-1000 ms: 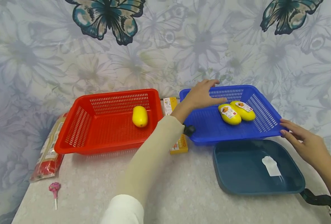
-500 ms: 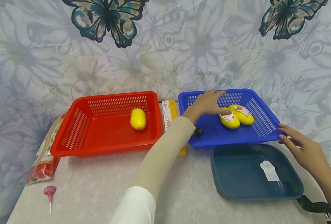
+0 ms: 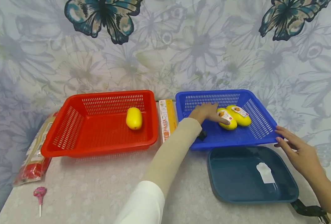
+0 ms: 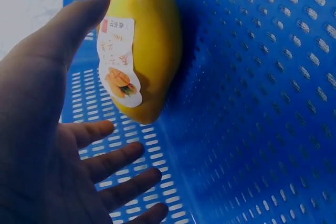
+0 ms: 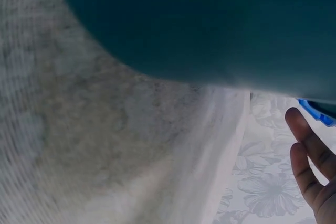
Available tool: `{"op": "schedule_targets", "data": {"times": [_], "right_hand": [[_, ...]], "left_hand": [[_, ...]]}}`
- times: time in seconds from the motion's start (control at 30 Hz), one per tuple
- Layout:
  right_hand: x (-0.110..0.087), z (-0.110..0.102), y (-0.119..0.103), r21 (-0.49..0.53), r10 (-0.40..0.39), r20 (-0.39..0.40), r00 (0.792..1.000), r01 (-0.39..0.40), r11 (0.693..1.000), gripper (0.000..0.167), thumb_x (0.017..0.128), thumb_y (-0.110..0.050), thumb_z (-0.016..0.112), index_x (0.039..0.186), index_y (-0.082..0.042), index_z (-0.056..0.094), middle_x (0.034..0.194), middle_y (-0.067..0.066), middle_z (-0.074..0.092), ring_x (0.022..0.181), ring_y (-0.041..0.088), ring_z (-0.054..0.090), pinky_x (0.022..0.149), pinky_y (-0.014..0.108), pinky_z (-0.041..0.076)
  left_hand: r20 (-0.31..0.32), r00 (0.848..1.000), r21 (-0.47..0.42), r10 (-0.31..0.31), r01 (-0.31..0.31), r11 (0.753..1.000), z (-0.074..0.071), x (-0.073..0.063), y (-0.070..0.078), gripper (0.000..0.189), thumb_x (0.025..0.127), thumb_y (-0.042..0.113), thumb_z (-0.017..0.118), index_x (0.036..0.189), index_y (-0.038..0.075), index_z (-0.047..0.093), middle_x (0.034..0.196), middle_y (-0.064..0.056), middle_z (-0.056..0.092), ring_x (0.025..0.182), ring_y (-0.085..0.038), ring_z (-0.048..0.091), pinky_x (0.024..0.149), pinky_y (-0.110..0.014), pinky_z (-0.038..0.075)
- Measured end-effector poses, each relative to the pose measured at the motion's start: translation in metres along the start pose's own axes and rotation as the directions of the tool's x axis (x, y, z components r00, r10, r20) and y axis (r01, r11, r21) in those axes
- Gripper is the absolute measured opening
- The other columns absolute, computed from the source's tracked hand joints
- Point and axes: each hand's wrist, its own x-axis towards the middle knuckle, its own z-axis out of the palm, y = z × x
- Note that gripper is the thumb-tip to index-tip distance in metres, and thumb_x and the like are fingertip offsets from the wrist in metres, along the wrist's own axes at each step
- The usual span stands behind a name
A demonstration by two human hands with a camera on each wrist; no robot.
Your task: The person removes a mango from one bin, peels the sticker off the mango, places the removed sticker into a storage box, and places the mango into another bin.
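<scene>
Two yellow mangoes lie side by side in the blue basket (image 3: 266,119), each with a white label. My left hand (image 3: 205,111) reaches into this basket with its fingers spread. In the head view its thumb overlaps the nearer mango (image 3: 231,125); the farther mango (image 3: 245,120) lies just behind. The left wrist view shows the palm and spread fingers beside a labelled mango (image 4: 152,40), with nothing gripped. My right hand (image 3: 301,152) is at the blue basket's front right corner, straight fingertips right at the rim. The right wrist view shows two extended fingers (image 5: 310,145).
A red basket (image 3: 98,151) with one yellow mango (image 3: 134,119) stands left. Between the baskets lies a pasta box (image 3: 168,119). A dark teal tray (image 3: 238,186) holding a white paper piece (image 3: 265,173) sits in front. A plastic packet (image 3: 35,155) and pink lollipop (image 3: 40,194) lie at left.
My left hand has come down into the blue basket, beside the mangoes. My right hand stays at the basket's corner. The head view has shifted slightly.
</scene>
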Motion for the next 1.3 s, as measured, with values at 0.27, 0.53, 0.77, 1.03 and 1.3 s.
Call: {"op": "schedule_targets", "data": {"times": [0.27,0.53,0.77,1.03,1.3], "right_hand": [[-0.001,0.006,0.001,0.066,-0.024,-0.065,0.998,0.029,0.997,0.042,0.1,-0.017,0.062,0.142,-0.012,0.058,0.148,0.01,0.051,0.089,-0.027,0.048,0.082,-0.003,0.032],[-0.009,0.014,0.001,0.052,0.011,-0.049,0.999,-0.009,0.999,0.043,0.102,-0.021,0.06,0.144,-0.012,0.056,0.15,0.008,0.048,0.091,-0.03,0.043,0.081,-0.004,0.029],[-0.003,0.013,0.003,0.068,-0.018,-0.078,0.997,0.024,0.997,0.041,0.102,-0.018,0.06,0.142,-0.011,0.058,0.149,0.008,0.05,0.09,-0.027,0.047,0.082,-0.003,0.032],[-0.002,0.012,0.006,0.078,0.003,-0.076,0.997,0.003,0.997,0.04,0.103,-0.019,0.058,0.142,-0.01,0.057,0.151,0.006,0.048,0.087,-0.027,0.048,0.082,-0.003,0.032],[-0.004,0.017,0.004,0.102,0.002,-0.088,0.996,0.007,0.995,0.04,0.103,-0.019,0.058,0.142,-0.011,0.058,0.151,0.002,0.048,0.088,-0.025,0.05,0.084,-0.002,0.032]], "left_hand": [[0.054,0.997,0.013,-0.06,0.059,0.998,0.002,0.0,0.019,0.107,0.077,0.082,0.057,0.161,0.031,0.016,0.159,0.005,0.033,0.139,-0.02,0.036,0.116,-0.045,0.026],[0.019,0.987,0.012,-0.157,0.157,0.988,0.016,0.002,0.035,0.107,0.075,0.078,0.064,0.159,0.03,0.021,0.153,0.002,0.04,0.136,-0.022,0.037,0.114,-0.048,0.027],[-0.091,0.992,0.042,-0.086,0.09,0.995,0.009,0.006,0.023,0.086,0.08,0.071,0.066,0.15,0.027,0.041,0.143,0.0,0.049,0.135,-0.024,0.039,0.115,-0.053,0.024],[-0.039,0.998,0.033,0.047,-0.046,0.998,0.006,0.002,0.02,0.096,0.081,0.068,0.068,0.159,0.031,0.025,0.157,-0.001,0.034,0.142,-0.026,0.031,0.116,-0.05,0.025],[-0.003,0.998,0.04,0.062,-0.062,0.997,0.011,-0.003,0.013,0.102,0.074,0.063,0.079,0.154,0.032,0.024,0.146,0.004,0.044,0.127,-0.021,0.041,0.103,-0.043,0.04]]}}
